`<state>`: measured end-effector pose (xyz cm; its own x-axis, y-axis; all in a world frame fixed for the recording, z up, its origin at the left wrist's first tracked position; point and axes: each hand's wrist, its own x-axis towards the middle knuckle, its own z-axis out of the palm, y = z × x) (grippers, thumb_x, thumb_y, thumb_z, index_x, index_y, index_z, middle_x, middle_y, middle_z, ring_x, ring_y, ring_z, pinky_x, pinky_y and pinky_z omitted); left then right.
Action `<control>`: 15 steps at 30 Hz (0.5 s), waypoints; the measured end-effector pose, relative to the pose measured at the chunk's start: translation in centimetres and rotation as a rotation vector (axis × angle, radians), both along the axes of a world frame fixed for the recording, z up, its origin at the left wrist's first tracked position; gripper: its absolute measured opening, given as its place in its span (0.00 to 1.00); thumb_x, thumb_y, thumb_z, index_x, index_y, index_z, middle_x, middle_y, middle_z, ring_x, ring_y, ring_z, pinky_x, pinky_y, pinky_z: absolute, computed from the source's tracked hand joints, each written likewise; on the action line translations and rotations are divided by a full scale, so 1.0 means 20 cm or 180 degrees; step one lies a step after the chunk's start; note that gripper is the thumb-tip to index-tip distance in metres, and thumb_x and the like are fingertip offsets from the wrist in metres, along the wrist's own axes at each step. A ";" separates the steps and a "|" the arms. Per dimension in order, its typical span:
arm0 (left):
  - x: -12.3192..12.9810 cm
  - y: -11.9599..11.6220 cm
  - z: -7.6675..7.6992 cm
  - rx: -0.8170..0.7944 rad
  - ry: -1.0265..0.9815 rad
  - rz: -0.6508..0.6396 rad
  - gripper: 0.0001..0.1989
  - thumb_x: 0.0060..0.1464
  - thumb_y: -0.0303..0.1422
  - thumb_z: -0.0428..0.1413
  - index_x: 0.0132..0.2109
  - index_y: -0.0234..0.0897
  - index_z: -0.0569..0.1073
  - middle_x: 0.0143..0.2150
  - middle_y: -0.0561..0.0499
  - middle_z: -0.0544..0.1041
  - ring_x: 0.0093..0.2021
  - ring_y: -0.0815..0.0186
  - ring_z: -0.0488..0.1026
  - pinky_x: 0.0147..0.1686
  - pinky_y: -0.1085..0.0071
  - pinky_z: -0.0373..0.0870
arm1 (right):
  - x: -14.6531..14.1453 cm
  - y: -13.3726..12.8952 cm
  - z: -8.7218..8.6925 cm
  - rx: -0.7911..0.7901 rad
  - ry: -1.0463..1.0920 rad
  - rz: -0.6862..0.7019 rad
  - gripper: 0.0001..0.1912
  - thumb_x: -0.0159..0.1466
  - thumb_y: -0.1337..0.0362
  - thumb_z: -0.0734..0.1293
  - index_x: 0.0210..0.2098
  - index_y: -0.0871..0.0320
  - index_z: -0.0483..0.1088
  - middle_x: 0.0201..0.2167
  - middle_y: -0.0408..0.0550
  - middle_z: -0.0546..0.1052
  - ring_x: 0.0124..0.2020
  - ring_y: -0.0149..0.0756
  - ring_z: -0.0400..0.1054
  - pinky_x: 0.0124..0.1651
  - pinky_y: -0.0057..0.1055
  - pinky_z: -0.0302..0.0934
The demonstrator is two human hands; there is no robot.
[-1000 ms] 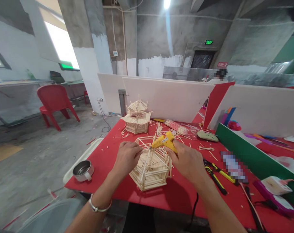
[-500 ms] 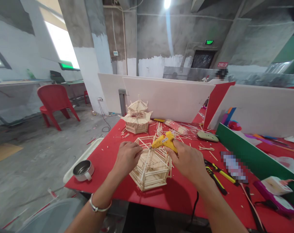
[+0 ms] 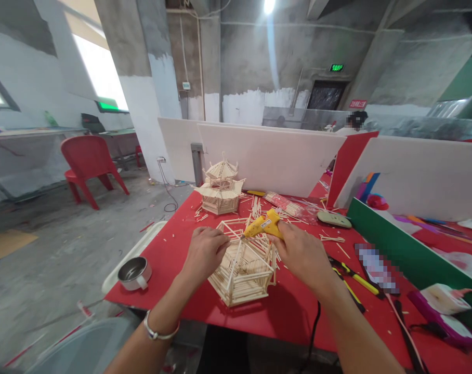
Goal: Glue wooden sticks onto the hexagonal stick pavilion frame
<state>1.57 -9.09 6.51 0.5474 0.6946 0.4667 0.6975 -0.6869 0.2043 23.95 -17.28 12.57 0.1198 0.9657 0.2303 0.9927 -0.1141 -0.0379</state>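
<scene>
One yellow glue gun (image 3: 265, 224) at one stick frame (image 3: 231, 291) — both above a red counter (image 3: 166, 270).
The right hand (image 3: 304, 254) has its fingers curled round the gun; the left hand (image 3: 205, 250) bends its fingers at the frame's upper edge, their grip impossible to tell. One stick pagoda (image 3: 220, 201) stands behind, one metal cup (image 3: 131, 283) to the left — beyond, white panels (image 3: 271, 156), one large red chair (image 3: 87, 157), grey floor (image 3: 64, 234).
</scene>
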 end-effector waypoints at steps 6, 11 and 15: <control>0.00 0.01 -0.02 0.0051 -0.0041 -0.0024 0.07 0.61 0.31 0.55 0.37 0.40 0.79 0.37 0.50 0.81 0.39 0.62 0.74 0.45 0.61 0.57 | 0.00 0.00 -0.02 0.0066 0.0006 -0.0012 0.14 0.71 0.58 0.60 0.52 0.57 0.66 0.42 0.49 0.78 0.43 0.42 0.74 0.33 0.33 0.55; 0.01 -0.04 0.02 0.0324 -0.0360 0.0079 0.07 0.61 0.32 0.55 0.39 0.39 0.78 0.44 0.47 0.79 0.44 0.60 0.72 0.45 0.62 0.59 | 0.00 0.00 -0.02 0.0124 0.0020 0.0004 0.14 0.71 0.58 0.60 0.52 0.58 0.66 0.43 0.48 0.78 0.44 0.43 0.74 0.33 0.34 0.56; 0.02 -0.15 0.09 0.0377 -0.0280 0.0302 0.15 0.62 0.37 0.53 0.28 0.37 0.75 0.30 0.48 0.74 0.34 0.62 0.68 0.35 0.65 0.56 | -0.01 0.00 -0.01 0.0097 0.0027 0.0010 0.15 0.71 0.59 0.60 0.53 0.58 0.66 0.44 0.49 0.78 0.44 0.44 0.74 0.35 0.34 0.57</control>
